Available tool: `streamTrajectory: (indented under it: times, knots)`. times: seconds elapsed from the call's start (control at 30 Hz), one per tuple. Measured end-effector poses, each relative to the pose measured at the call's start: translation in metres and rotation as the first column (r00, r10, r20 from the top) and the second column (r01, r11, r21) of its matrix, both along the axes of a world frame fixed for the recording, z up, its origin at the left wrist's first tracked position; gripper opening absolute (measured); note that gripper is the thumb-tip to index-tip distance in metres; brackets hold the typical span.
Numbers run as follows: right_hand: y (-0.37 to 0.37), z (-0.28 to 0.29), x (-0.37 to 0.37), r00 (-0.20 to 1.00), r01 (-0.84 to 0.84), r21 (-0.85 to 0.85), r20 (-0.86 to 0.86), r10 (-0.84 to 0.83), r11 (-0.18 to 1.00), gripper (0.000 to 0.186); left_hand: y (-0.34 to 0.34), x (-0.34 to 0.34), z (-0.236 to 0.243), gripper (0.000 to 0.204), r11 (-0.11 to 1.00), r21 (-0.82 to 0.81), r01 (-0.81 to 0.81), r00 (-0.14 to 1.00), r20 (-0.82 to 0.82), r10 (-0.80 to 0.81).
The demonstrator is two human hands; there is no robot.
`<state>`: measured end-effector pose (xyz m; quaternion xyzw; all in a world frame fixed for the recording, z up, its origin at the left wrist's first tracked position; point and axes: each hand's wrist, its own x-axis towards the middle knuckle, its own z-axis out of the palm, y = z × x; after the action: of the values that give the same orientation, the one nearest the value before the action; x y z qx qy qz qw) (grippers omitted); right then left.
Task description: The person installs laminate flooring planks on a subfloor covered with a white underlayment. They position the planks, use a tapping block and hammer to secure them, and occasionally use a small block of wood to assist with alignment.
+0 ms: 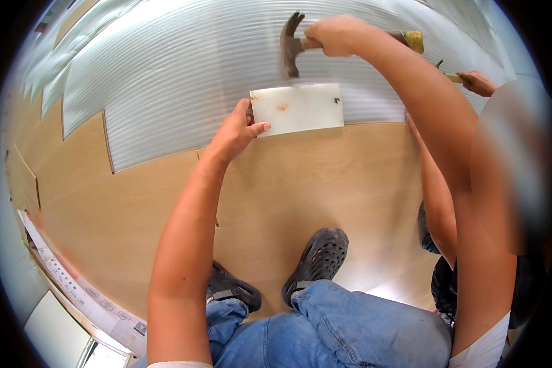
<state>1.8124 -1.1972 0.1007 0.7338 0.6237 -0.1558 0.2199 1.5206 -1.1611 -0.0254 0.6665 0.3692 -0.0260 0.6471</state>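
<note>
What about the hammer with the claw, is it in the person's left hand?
No, the left hand holds the edge of the white board, while the right hand grips the hammer.

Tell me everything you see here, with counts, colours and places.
Claw hammer: 1, dark head, top centre
Flat block: 1, white with brownish marks, upper centre
Ribbed underlay: count unclear, silvery, upper area
Floor planks: several, tan, middle and left
Printed wrapping: 1, mostly white, lower left
Hand tool: 1, yellowish handle, upper right
Co-worker: 1, partly in black, right
Shoes: 2, dark grey, lower centre
Jeans: 1 pair, blue, bottom
Left grip: 1, bare, at block's left edge
Right grip: 1, bare, around hammer handle
</note>
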Motion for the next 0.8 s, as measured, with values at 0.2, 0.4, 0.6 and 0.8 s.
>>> streamTrajectory:
  times: [0.2,0.4,0.6,0.8]
  knots:
    - [-0.001,-0.016,-0.008,0.998,-0.062,-0.065,0.005,0.063,0.996,0.019,-0.004,-0.005,-0.009,0.059,1.000,-0.008,-0.022,0.997,0.074,0.022]
    - [-0.007,0.006,-0.022,1.000,-0.010,-0.064,0.000,0.010,0.998,0.021,-0.003,-0.010,-0.017,0.054,0.995,0.094,-0.036,0.999,0.032,0.033]
    - [-0.011,-0.010,-0.014,0.999,0.053,-0.049,0.010,-0.053,0.997,0.024,-0.022,0.012,0.003,0.056,0.951,0.311,-0.007,0.991,-0.124,0.048]
    - [-0.006,-0.001,-0.011,1.000,0.020,-0.058,0.004,-0.020,0.998,0.024,-0.030,0.016,0.007,0.062,0.818,0.564,0.117,0.971,-0.238,0.025]
